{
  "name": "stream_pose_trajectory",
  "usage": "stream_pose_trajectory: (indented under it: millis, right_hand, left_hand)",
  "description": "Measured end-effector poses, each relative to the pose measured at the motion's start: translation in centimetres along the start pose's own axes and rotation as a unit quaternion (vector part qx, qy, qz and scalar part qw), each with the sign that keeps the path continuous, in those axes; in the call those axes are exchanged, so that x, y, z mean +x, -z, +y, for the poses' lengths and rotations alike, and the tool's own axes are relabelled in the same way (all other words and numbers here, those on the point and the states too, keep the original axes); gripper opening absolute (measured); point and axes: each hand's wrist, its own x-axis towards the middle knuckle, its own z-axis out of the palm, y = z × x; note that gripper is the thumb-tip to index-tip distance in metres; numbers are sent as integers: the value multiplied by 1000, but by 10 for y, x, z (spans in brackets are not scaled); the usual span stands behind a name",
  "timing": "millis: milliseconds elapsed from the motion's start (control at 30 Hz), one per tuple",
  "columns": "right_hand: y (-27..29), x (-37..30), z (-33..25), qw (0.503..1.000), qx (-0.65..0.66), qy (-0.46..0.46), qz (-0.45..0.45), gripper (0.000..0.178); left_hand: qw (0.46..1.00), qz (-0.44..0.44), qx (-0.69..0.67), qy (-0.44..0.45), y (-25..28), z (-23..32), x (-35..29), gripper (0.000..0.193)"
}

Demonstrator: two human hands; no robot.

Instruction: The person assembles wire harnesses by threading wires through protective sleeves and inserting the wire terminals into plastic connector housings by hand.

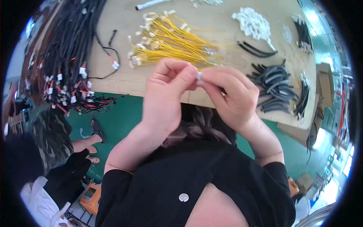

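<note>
My left hand (164,90) and my right hand (236,92) meet above the table's near edge, fingertips pinched together. Between them shows a small white piece (199,76), mostly covered by the fingers; its exact kind is too small to tell. A bit of something dark shows under my right fingers. Just beyond my hands lies a spread bundle of yellow wires (177,39) with white connectors at the left and bare metal terminals at the right. To the right of my right hand lies a pile of short black tubes (274,87).
Dark cable harnesses (70,45) cover the table's left end. White connectors (253,23) are heaped at the far right, near two black tubes (257,49) and black wire bundles (302,34). Cardboard boxes (326,85) stand beyond the right edge. Another person's legs (83,143) and an orange stool (90,198) are at left.
</note>
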Motion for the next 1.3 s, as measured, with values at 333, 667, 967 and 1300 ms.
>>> stream_pose_trajectory:
  millis: [333,667,967,1300]
  right_hand:
    - [2,-1,-32,997,42,-58,32,15]
    - [11,2,-48,997,60,-51,15,15]
    - [24,1,-62,992,106,-69,-16,12]
    - [19,-7,-69,996,89,-3,7,11]
  left_hand:
    - [995,-55,1,-88,-8,8,-24,1]
    - [990,-88,-53,-99,-18,24,-47,4]
    - [990,-71,-41,-116,-29,31,-66,3]
    - [985,-83,-13,-152,-23,30,-79,5]
